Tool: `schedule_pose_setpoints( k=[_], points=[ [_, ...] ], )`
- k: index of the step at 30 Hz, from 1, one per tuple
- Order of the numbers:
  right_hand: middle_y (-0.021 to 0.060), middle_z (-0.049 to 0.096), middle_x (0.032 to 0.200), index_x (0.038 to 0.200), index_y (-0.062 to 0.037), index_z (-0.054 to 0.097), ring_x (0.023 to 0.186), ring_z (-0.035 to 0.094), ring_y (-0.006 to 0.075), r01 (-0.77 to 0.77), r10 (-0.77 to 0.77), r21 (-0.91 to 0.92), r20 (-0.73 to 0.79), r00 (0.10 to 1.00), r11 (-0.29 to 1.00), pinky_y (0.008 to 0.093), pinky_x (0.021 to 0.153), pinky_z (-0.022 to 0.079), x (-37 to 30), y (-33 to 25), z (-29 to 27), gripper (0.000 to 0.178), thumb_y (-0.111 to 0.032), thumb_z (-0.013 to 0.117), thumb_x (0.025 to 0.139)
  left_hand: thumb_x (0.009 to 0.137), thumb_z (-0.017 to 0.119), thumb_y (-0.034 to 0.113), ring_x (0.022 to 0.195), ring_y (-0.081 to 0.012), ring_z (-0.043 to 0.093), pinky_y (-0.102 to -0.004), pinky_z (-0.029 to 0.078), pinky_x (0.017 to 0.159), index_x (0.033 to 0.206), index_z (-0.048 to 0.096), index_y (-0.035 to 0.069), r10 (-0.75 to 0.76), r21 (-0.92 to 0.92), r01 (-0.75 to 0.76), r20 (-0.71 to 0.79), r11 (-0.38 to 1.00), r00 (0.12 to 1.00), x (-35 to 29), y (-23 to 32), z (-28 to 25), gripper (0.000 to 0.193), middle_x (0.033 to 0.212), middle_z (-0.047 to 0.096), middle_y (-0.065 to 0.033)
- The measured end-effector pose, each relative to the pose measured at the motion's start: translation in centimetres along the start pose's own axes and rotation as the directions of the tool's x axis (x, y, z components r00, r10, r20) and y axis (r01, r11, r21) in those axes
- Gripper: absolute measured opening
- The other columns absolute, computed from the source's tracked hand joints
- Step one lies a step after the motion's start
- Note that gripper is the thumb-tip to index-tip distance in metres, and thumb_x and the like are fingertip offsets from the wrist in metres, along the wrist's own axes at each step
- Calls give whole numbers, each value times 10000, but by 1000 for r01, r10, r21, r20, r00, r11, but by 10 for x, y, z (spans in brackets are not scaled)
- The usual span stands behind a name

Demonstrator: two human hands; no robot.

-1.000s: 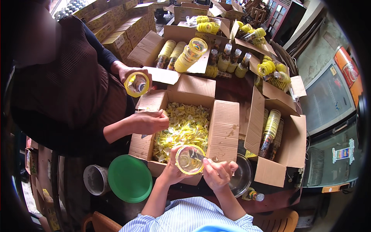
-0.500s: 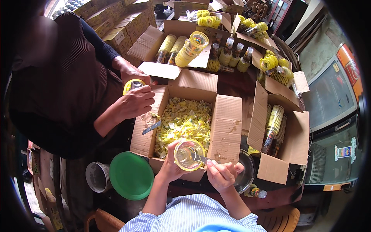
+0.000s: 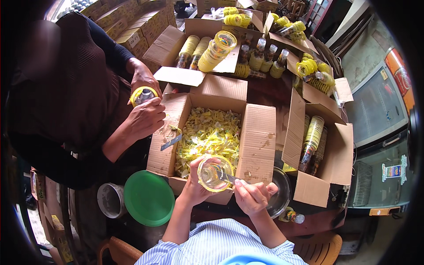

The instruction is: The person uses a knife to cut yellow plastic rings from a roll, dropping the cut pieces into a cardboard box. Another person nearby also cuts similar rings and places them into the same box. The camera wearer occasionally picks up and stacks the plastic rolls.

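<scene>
My left hand (image 3: 193,189) is wrapped round a clear plastic cup (image 3: 209,177) with a yellow rim, its open mouth facing up. In my right hand (image 3: 252,197) is a thin grey blade (image 3: 230,178), pinched between the fingers, its tip at the right side of the cup's rim. Both hands are over the near edge of an open cardboard box (image 3: 259,143). Yellow and clear plastic trimmings (image 3: 207,137) fill much of that box. A second grey blade (image 3: 171,142) lies on the box's left flap.
At left a co-worker's hands (image 3: 145,117) hold a yellow-rimmed cup. A green round lid (image 3: 149,198) and grey bucket (image 3: 111,201) sit at lower left. Boxes of stacked cups (image 3: 311,143) stand right and behind, near dark bottles (image 3: 277,64). A clear bowl (image 3: 282,190) is beside my right hand.
The whole view has shifted slightly. The co-worker's hands and cup have moved a little left and down. My hands keep nearly the same hold on the cup and blade.
</scene>
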State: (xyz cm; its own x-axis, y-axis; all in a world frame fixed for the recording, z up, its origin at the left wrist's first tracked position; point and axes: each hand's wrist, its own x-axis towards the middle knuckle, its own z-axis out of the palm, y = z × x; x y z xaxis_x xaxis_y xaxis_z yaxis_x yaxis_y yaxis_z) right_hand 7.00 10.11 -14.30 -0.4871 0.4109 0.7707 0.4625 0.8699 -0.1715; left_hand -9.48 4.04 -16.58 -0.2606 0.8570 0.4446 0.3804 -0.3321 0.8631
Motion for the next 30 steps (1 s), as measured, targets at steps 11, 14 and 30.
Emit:
schedule_pose_setpoints(
  k=[11,14,30],
  points=[
    [-128,584,753,829,-183,675,554,458,15,-17,17,25,-24,1000,1000,276,744,227,2,-6,-5,198,-108,715,650,633,788,110,1016,-244,522,-360,446,848,1208,242,53,0,-26,-1,-12,1000,1000,-2,1,1,795,1093,488,-135],
    [-131,583,749,826,-184,674,547,456,14,-26,27,33,-26,999,999,276,743,227,-1,-7,-3,199,-105,717,649,630,792,123,1012,-247,524,-363,444,847,1208,244,49,8,-23,-8,-15,1000,1000,-3,2,0,799,1092,489,-138],
    [-116,576,695,815,-173,657,541,459,46,-116,126,96,-96,987,989,268,712,250,0,-10,-8,192,-73,703,657,637,792,170,1039,-247,507,-369,430,879,1238,235,58,-4,-124,0,-33,992,999,-12,1,4,826,1137,462,-142]
  ],
)
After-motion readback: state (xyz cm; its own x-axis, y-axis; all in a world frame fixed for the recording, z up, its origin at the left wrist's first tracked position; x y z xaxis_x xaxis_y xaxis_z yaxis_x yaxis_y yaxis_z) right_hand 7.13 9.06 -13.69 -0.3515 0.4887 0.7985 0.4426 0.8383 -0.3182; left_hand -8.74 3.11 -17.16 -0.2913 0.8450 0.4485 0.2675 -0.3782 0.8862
